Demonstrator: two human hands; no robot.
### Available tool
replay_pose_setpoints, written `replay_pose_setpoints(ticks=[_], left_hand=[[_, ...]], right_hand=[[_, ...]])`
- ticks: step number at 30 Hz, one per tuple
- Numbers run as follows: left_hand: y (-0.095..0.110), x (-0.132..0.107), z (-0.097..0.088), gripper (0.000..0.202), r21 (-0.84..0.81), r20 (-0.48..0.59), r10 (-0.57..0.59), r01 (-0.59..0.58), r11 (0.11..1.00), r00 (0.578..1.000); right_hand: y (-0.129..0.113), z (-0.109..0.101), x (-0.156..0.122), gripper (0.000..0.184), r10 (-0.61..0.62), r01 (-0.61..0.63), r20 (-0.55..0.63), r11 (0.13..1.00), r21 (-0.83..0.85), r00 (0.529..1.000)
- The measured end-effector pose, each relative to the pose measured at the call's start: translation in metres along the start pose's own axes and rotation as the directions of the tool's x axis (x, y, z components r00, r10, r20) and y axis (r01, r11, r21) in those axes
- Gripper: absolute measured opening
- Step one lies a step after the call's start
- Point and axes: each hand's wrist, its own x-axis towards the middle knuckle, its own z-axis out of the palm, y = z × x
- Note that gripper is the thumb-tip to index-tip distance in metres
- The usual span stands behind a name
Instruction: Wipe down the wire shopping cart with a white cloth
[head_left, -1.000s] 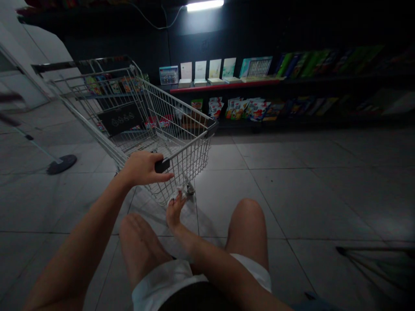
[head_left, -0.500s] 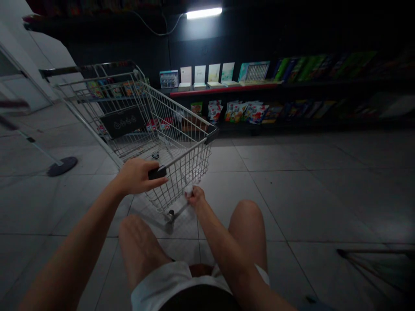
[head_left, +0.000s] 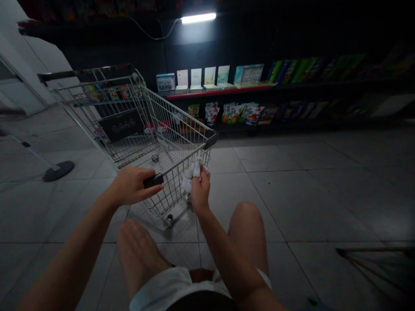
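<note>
A wire shopping cart (head_left: 136,125) stands on the tiled floor in front of me, its front end towards me. My left hand (head_left: 131,185) is closed round the black corner bumper on the cart's near rim. My right hand (head_left: 199,188) is shut on a crumpled white cloth (head_left: 192,172), held against the wire front panel just under the rim. My bare knees (head_left: 246,216) show below, in white shorts.
Dark shelves (head_left: 227,90) along the back wall carry books and coloured packets under a strip light (head_left: 198,18). A pole on a round black base (head_left: 58,169) stands at the left. Another wire frame (head_left: 372,263) shows at the lower right. Open tiled floor lies to the right.
My right hand has risen with the white cloth from the cart's low wheel area up to the front panel near the rim. The left hand has kept its grip.
</note>
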Motion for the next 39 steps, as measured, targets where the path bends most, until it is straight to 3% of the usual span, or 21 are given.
replay_pose_setpoints(ticks=[2, 4, 6, 7, 10, 12, 16, 17, 18, 21, 23, 25, 28, 31, 33, 35, 39], left_hand=[[0.0, -0.001, 0.0, 0.048, 0.001, -0.002, 0.006, -0.006, 1.0, 1.0], [0.0, -0.002, 0.0, 0.047, 0.0, 0.001, 0.003, -0.003, 1.0, 1.0], [-0.001, -0.003, 0.0, 0.046, -0.002, 0.004, -0.003, 0.003, 1.0, 1.0], [-0.001, -0.004, 0.0, 0.046, -0.005, 0.007, -0.003, 0.003, 1.0, 1.0], [0.0, -0.004, 0.0, 0.044, -0.01, 0.012, 0.005, -0.005, 1.0, 1.0], [0.0, -0.004, 0.0, 0.043, -0.014, 0.013, 0.008, -0.008, 1.0, 1.0], [-0.001, -0.003, 0.001, 0.04, -0.022, 0.01, 0.011, -0.011, 1.0, 1.0], [-0.002, -0.004, 0.001, 0.04, -0.019, 0.015, 0.011, -0.011, 1.0, 1.0], [-0.003, -0.005, 0.001, 0.04, -0.018, 0.022, 0.013, -0.012, 1.0, 1.0], [-0.005, -0.009, 0.0, 0.04, -0.032, 0.037, 0.031, -0.03, 0.999, 0.999], [-0.007, -0.012, -0.001, 0.039, -0.052, 0.034, 0.045, -0.044, 0.998, 0.998], [-0.01, -0.016, -0.001, 0.039, -0.078, 0.032, 0.062, -0.059, 0.995, 0.998], [-0.017, -0.025, -0.001, 0.039, -0.124, 0.033, 0.089, -0.085, 0.989, 0.995], [-0.028, -0.04, -0.003, 0.036, -0.186, 0.045, 0.088, -0.078, 0.979, 0.995], [-0.037, -0.053, -0.007, 0.034, -0.227, 0.072, 0.068, -0.05, 0.973, 0.995], [-0.047, -0.065, -0.015, 0.03, -0.248, 0.122, 0.021, 0.01, 0.969, 0.992], [-0.063, -0.08, -0.031, 0.021, -0.213, 0.3, -0.123, 0.192, 0.958, 0.946]], right_hand=[[-0.02, -0.008, 0.002, 0.057, -0.232, 0.235, 0.045, 0.967, -0.1, 0.972], [-0.029, -0.011, 0.012, 0.061, -0.447, 0.474, 0.177, 0.866, -0.16, 0.877], [-0.028, -0.011, 0.028, 0.062, -0.564, 0.628, 0.3, 0.754, -0.192, 0.769], [-0.026, -0.011, 0.036, 0.063, -0.58, 0.65, 0.31, 0.727, -0.22, 0.754], [-0.025, -0.011, 0.05, 0.063, -0.541, 0.577, 0.201, 0.749, -0.326, 0.816], [-0.034, -0.011, 0.044, 0.059, -0.57, 0.614, 0.232, 0.712, -0.341, 0.788], [-0.059, -0.019, 0.044, 0.046, -0.671, 0.844, 0.524, 0.491, -0.215, 0.524], [-0.063, -0.024, 0.056, 0.044, -0.661, 0.851, 0.549, 0.474, -0.225, 0.512], [-0.064, -0.029, 0.074, 0.042, -0.639, 0.837, 0.549, 0.479, -0.264, 0.539], [-0.059, -0.043, 0.143, 0.038, -0.547, 0.727, 0.478, 0.529, -0.439, 0.687], [-0.051, -0.05, 0.182, 0.031, -0.447, 0.712, 0.559, 0.514, -0.478, 0.698], [-0.045, -0.054, 0.203, 0.023, -0.382, 0.765, 0.684, 0.486, -0.423, 0.621], [-0.044, -0.057, 0.206, 0.017, -0.397, 0.819, 0.769, 0.503, -0.275, 0.502], [-0.057, -0.059, 0.19, 0.013, -0.386, 0.793, 0.787, 0.574, -0.203, 0.481], [-0.076, -0.059, 0.176, 0.011, -0.302, 0.781, 0.82, 0.572, -0.252, 0.486], [-0.101, -0.058, 0.163, 0.017, -0.162, 0.804, 0.877, 0.501, -0.321, 0.451], [-0.145, -0.045, 0.145, 0.029, 0.125, 0.908, 0.956, 0.301, -0.292, 0.266]])
